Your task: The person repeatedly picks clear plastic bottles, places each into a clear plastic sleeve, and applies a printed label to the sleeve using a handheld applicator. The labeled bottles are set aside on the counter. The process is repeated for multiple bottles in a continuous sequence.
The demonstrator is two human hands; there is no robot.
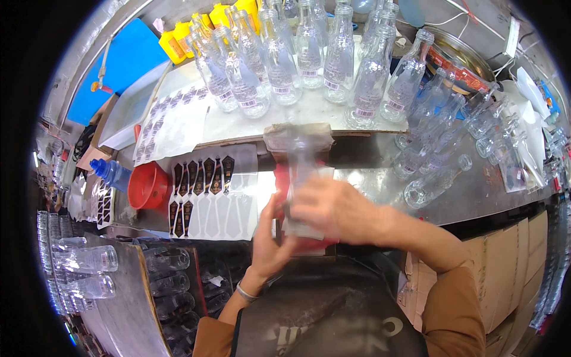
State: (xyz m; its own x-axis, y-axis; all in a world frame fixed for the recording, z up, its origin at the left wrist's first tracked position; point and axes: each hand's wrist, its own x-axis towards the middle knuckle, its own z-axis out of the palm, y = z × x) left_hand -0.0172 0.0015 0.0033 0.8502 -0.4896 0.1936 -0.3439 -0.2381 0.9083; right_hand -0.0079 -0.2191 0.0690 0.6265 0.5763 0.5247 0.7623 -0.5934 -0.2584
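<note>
Clear glass bottle, blurred (302, 162), lying on its side at the middle of the grey metal bench (476, 199), neck pointing far, across a pale cloth-covered block (297, 138). Right hand (330, 205), blurred, curled over the bottle's near part; cannot tell whether pinching it or only resting on it. Left hand (270, 241), thumb and fingers spread in a curve, at the left of the bottle's near end; cannot tell whether touching. Red sheet (282, 178), partly visible beneath. To the left, white backing sheet (250, 169) with black tie-shaped labels (209, 177), several near-side places without black labels; farther left, round red plastic bowl (147, 185) and clear plastic bottle with blue cap (113, 172). On the far side, raised white shelf (184, 128) bearing upright clear glass bottles with printed fronts (279, 68); behind at left, yellow containers (172, 46). To the right, one clear glass bottle on its side (434, 181), near further glass bottles (428, 128). Near right, brown cardboard boxes (505, 268).
</note>
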